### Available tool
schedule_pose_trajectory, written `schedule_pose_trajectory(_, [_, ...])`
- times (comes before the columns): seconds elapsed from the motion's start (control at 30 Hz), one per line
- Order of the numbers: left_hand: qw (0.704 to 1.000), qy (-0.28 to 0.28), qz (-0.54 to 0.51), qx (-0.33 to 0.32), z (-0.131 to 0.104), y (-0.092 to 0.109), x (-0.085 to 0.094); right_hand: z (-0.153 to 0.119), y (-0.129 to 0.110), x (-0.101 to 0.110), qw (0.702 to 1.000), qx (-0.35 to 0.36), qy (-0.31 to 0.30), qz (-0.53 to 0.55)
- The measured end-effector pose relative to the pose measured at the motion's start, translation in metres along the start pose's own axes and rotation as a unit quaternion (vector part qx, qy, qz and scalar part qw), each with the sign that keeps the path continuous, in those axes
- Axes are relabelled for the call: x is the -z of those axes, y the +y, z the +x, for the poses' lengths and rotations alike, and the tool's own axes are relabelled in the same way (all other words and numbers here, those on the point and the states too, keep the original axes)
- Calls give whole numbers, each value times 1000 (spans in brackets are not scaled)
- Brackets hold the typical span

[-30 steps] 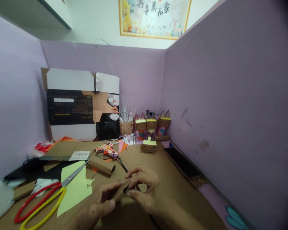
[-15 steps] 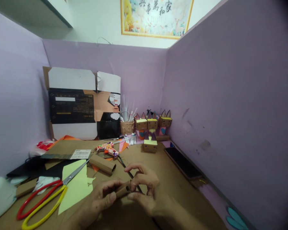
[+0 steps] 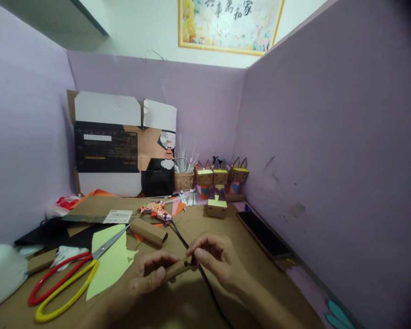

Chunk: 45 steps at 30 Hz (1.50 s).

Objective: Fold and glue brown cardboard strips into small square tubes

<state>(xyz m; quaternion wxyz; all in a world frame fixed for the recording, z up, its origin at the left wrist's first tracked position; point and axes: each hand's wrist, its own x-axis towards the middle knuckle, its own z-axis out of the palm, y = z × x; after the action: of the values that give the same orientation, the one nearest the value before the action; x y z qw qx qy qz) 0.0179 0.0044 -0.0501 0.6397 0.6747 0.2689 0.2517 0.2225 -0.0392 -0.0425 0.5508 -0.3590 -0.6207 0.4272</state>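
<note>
My left hand and my right hand together hold a small brown cardboard tube just above the brown table. The left hand wraps the tube's near end with its thumb on top. Fingertips of the right hand pinch the tube's far open end. A black cable runs on the table under my hands from a patterned glue gun. A second, longer cardboard tube lies just beyond my left hand.
Red and yellow scissors lie on yellow paper at the left. A dark phone lies by the right purple wall. Small cardboard cat boxes, a basket of pens and a flattened carton stand at the back.
The view has shifted slightly right and up. My right hand's fingers have slid from wrapping the tube's end to pinching its tip; the tube now points more to the right.
</note>
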Motion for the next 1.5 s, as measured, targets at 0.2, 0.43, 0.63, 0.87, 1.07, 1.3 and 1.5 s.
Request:
schedule_pose_trajectory(0.2, [993,-55,-51,92,-4,4,1,2,-7,10,987,-21,-135,-79])
schedule_pose_trajectory(0.43, [969,-114,-114,185,-4,1,-1,-4,-3,8,966,-21,-226,-123])
schedule_pose_trajectory(0.63, [949,-105,-145,260,0,-4,-3,-5,2,-1,974,-26,-213,-65])
schedule_pose_trajectory(0.87, [981,6,-103,166,-2,5,3,-3,9,-5,994,-8,-100,-50])
schedule_pose_trajectory(1.07, [943,318,-96,9,0,12,17,10,11,2,981,-107,150,56])
schedule_pose_trajectory(1.3, [936,350,-51,6,5,3,8,8,21,0,973,-120,178,82])
schedule_pose_trajectory(1.5, [936,343,-71,-32,3,13,0,8,24,5,965,-115,169,161])
